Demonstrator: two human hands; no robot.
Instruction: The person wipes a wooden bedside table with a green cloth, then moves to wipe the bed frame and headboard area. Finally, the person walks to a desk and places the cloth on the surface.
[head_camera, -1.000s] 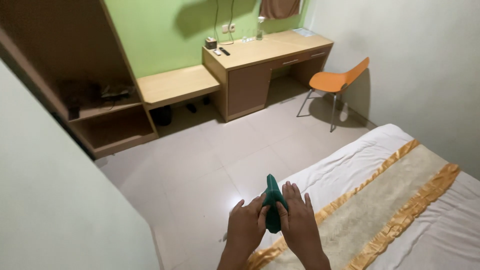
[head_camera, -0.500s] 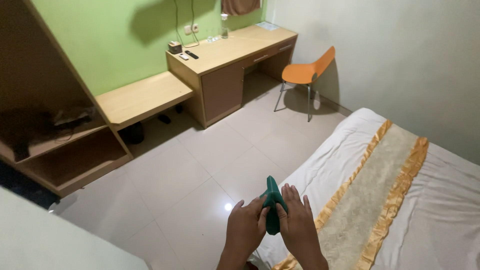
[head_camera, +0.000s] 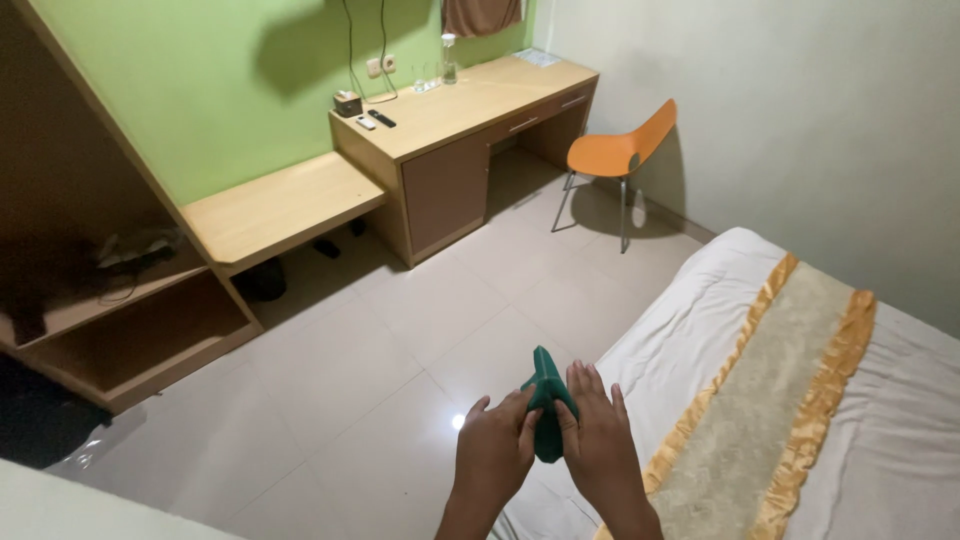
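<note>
Left hand (head_camera: 495, 450) and right hand (head_camera: 600, 445) press flat on a green cloth (head_camera: 546, 410) between them, fingers extended, above bed (head_camera: 700, 330) edge.

Bedroom, prob. hotel or guest room, seen from my standing position. Evidence: made bed (head_camera: 800, 400) at my right w/ white sheets and a beige runner (head_camera: 770, 400) edged in gold satin; built-in wooden desk (head_camera: 470, 120) against a green wall (head_camera: 200, 90), w/ a lower bench section (head_camera: 280, 205) adjoining it; orange moulded chair (head_camera: 620, 150) beside the desk; open wooden shelving unit (head_camera: 120, 320) at my left; glossy pale floor tiles (head_camera: 380, 350). Glass bottle (head_camera: 449, 58) and remote (head_camera: 381, 119) on desk top; wall socket w/ cables above.
</note>
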